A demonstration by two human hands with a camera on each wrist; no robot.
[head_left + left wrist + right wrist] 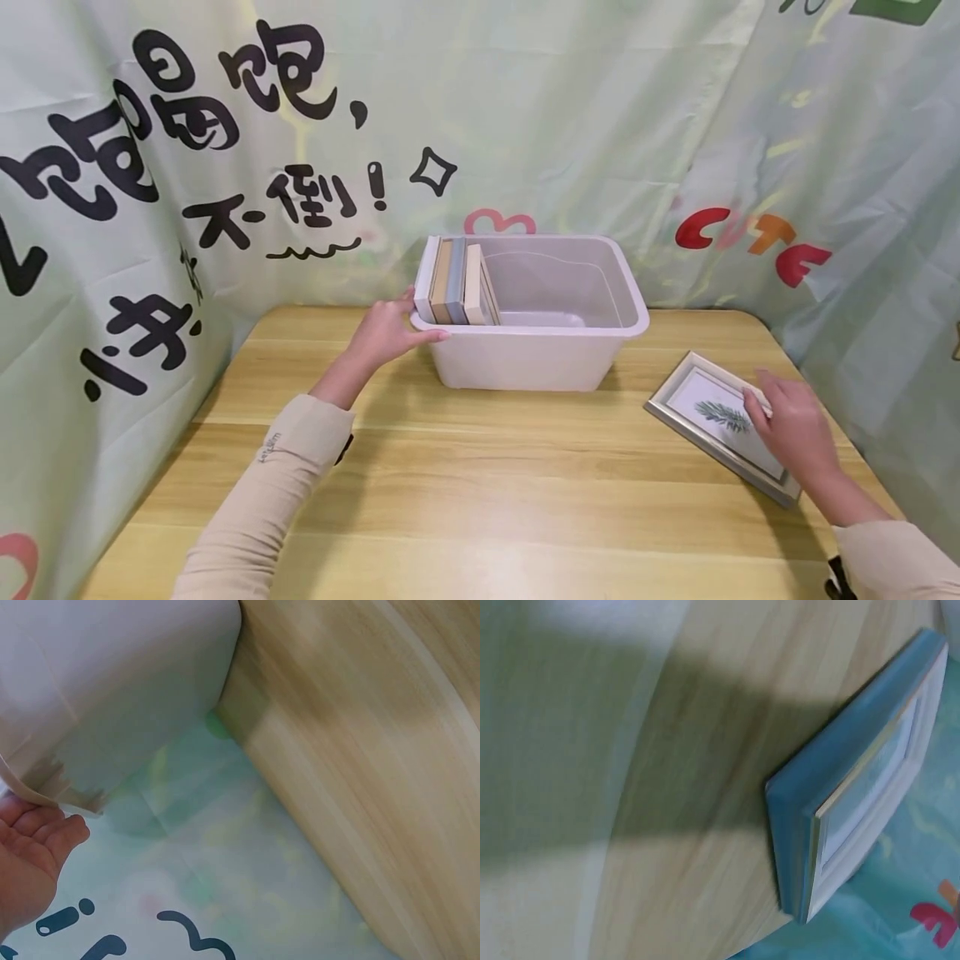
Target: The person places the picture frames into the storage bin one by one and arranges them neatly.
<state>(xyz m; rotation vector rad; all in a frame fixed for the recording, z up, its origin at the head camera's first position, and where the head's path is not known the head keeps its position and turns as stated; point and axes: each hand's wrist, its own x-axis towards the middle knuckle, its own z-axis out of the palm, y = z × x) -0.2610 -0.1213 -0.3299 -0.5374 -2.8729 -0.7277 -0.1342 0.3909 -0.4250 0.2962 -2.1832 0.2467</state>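
Observation:
At the left end of the pale plastic bin (525, 358), my left hand (386, 332) holds the rim, thumb on the front lip and fingers at the side. In the left wrist view, the curled fingertips of the left hand (34, 851) lie right at the bin's rim (56, 802). A silver-edged picture frame (693, 429) with a green sprig print lies face up on the table to the right. My right hand (798, 425) overlaps its right side, thumb and fingers apart. The right wrist view shows the frame (855, 742) on the wood, with the hand almost wholly out of view.
Several slim book-like items (453, 283) stand upright at the bin's left end. The bin sits toward the back of the wooden table (465, 483). A printed fabric curtain (570, 125) hangs behind and along both sides.

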